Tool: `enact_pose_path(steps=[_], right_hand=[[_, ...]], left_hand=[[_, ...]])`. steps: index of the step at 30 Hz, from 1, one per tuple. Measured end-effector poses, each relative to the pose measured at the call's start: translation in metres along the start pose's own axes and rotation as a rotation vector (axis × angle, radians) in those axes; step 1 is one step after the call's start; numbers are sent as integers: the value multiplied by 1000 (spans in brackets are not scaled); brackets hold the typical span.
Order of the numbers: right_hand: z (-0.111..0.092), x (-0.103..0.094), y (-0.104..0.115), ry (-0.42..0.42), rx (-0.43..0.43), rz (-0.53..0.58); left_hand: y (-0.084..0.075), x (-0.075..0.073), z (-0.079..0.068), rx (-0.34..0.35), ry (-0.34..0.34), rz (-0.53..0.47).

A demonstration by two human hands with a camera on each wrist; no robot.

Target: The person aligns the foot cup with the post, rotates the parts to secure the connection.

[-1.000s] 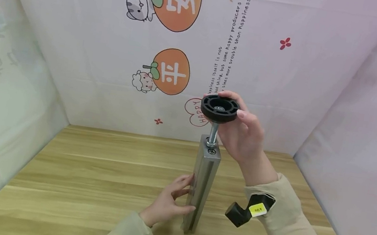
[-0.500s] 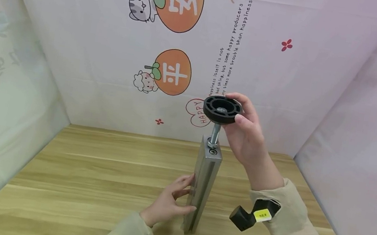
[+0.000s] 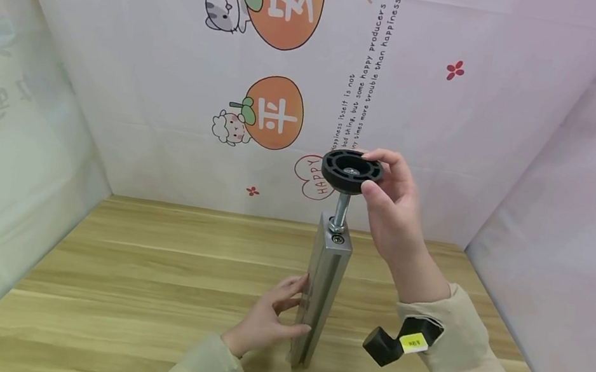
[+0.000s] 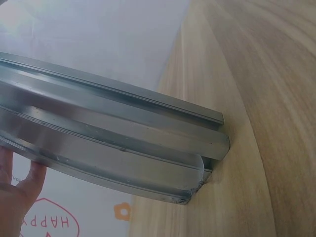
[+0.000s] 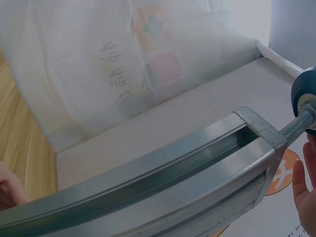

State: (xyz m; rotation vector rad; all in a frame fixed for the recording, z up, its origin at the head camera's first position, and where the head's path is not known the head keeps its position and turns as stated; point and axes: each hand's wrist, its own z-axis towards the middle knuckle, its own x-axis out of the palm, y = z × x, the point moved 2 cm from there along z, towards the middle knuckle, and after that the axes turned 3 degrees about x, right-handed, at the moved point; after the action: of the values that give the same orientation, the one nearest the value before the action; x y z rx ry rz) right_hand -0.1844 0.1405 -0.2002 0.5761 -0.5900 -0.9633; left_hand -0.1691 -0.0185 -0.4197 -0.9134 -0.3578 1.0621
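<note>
An aluminium profile (image 3: 322, 292) stands upright on the table, its slotted sides visible in both wrist views. My left hand (image 3: 267, 323) grips it low down, thumb at the near side and fingers at the far side. From an end plate (image 3: 336, 248) on top rises a threaded rod (image 3: 342, 209) with a nut at its base. The rod carries a round black levelling foot (image 3: 334, 178), hollow side up. My right hand (image 3: 394, 216) pinches the right edge of this foot, thumb at the near rim and fingers at the far rim.
Wood-grain table (image 3: 157, 274) lies beneath the profile. A white printed cloth (image 3: 154, 145) closes off the back, with further cloth walls (image 3: 572, 208) at both sides. Black wrist cameras (image 3: 386, 346) sit on both sleeves.
The right hand's thumb and fingers have shifted round the rim of the levelling foot towards its right side. The profile's top appears slightly further right, while the left hand keeps its hold.
</note>
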Motion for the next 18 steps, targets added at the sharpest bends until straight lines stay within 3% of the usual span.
enact_pose_path(steps=[11,18], right_hand=[[-3,5,6,-57,-68,-91],[-6,10,10,-141,-217,-303]], left_hand=[[-1,-1,0,-33,7,-4],[0,0,0,-14,11,-2]])
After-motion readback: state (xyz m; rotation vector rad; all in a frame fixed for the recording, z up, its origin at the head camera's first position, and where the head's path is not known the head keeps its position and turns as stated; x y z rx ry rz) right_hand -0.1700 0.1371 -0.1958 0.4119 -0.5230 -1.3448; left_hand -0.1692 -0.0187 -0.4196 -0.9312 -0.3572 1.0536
